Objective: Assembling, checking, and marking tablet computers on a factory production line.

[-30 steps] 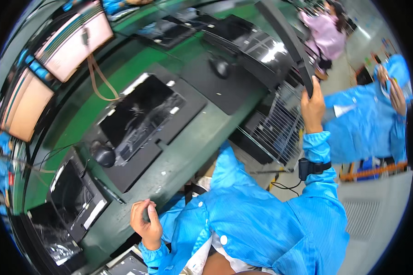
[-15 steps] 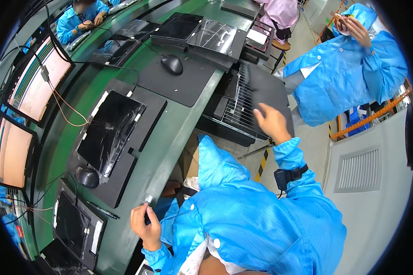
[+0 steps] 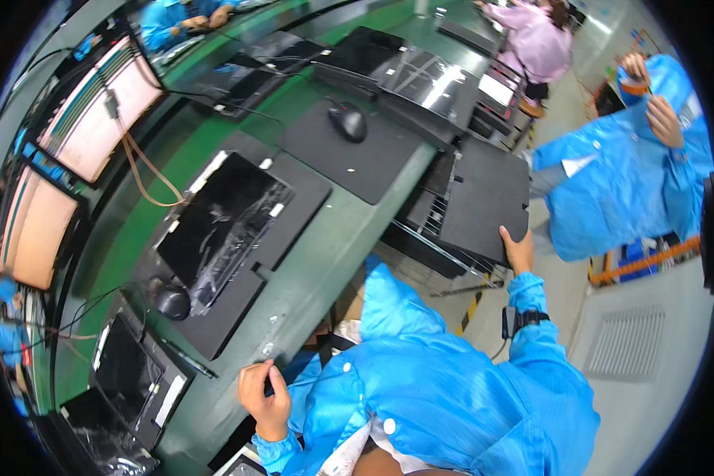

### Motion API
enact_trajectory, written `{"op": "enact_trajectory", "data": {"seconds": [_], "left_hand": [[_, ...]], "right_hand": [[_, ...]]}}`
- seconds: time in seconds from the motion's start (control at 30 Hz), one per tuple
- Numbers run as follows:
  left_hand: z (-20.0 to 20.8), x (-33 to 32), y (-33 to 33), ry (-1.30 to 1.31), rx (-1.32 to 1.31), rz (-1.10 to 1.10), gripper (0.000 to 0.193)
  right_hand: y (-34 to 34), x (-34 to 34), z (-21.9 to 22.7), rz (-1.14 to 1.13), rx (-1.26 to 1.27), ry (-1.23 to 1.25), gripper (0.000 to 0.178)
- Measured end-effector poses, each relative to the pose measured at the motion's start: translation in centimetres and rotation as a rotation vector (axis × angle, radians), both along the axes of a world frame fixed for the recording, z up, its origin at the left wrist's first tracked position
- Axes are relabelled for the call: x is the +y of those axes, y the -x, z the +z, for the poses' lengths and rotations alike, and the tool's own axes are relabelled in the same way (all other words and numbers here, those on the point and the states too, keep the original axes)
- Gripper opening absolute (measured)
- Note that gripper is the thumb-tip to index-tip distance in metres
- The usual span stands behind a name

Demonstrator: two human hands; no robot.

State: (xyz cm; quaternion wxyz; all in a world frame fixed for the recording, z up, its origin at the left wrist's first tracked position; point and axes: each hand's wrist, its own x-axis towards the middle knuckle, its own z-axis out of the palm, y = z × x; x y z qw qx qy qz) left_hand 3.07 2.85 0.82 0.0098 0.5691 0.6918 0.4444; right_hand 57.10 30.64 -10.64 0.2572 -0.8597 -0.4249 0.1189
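Observation:
My right hand [image 3: 518, 247] grips the near right edge of a flat black board [image 3: 484, 194], its thumb on top and the other fingers hidden beneath. The board lies tilted over a wire rack [image 3: 434, 216], covering much of it. My left hand [image 3: 266, 401] is at the green bench's near edge, fingers curled in toward the thumb. A small shiny clear patch [image 3: 270, 347] lies just beyond its fingertips; whether the fingers hold anything is too small to tell. On the bench, a black screen panel with clear film [image 3: 222, 230] rests on a black board.
Two monitors [image 3: 99, 111] stand along the left. A black mouse [image 3: 347, 121] sits on a dark mat, another [image 3: 169, 299] nearer. More panels are stacked at the back [image 3: 420, 75]. A person in blue [image 3: 619, 182] stands at the right, beside a vented white wall panel [image 3: 627, 341].
My right hand has gone from lying over the black board to gripping its near right edge, and the board has turned. The view has shifted; my left hand stays curled at the bench edge.

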Motion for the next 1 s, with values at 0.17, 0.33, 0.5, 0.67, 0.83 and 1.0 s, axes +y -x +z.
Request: {"op": "enact_trajectory", "data": {"seconds": [0.17,0.33,0.5,0.67,0.83,1.0], "left_hand": [[0.3,-1.1,0.4,0.02,-0.018,0.029,0.016],[1.1,-0.1,-0.2,0.024,-0.092,0.025,0.017],[1.0,-0.6,0.0,0.041,-0.095,0.063,0.017],[0.9,-0.1,-0.5,0.021,-0.124,0.117,0.013],[0.4,0.1,-0.1,0.034,-0.139,0.127,0.015],[0.6,-0.2,0.0,0.054,-0.173,0.127,0.016]], "right_hand": [[6.8,0.1,1.6,0.214,-0.793,0.052,0.06],[18.5,8.0,13.3,0.781,0.159,-0.739,0.02],[38.5,23.2,21.3,1.107,0.95,-0.41,0.034],[51.0,36.0,21.7,0.708,1.44,0.249,0.046],[52.9,41.7,17.6,0.28,1.356,0.255,0.057],[54.4,44.4,14.9,0.258,1.328,0.342,0.051]]}}
